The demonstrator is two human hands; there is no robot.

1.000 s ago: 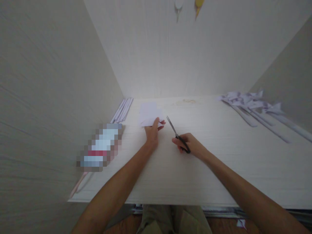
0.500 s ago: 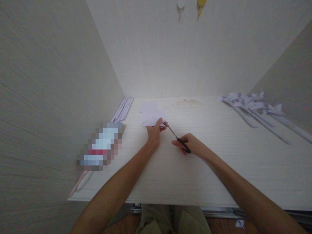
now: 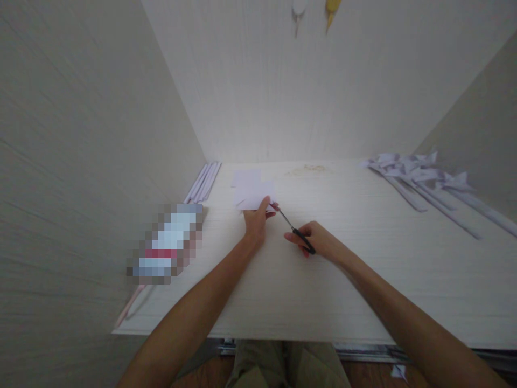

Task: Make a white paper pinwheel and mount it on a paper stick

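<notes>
Paper [image 3: 251,193], a small pale sheet lying on a second sheet, sits toward the far left part of the surface [image 3: 363,269], a short way out from the far edge. Fingers [image 3: 266,207] of the left hand [image 3: 255,223] are clamped on its near right corner, thumb on top, apparently to steady the sheet against the blades. That hand lies low over the surface, its forearm running back toward the near edge.

Scissors [image 3: 294,230] with black handles are gripped by the right hand [image 3: 319,242], fingers closed through the loops. The blades point toward the far left, their tips meeting the paper's corner right beside the left thumb; how far apart the blades stand cannot be told. The right wrist rests low, with the arm stretching back toward the near right corner.

Along the left edge, by the far left corner, lies a bundle of paper strips [image 3: 204,180]. A pixelated object [image 3: 167,245] sits nearer on the left side. Folded paper pieces [image 3: 420,178] with long strips are spread at the far right corner. Pale panels wall in the surface on three sides.
</notes>
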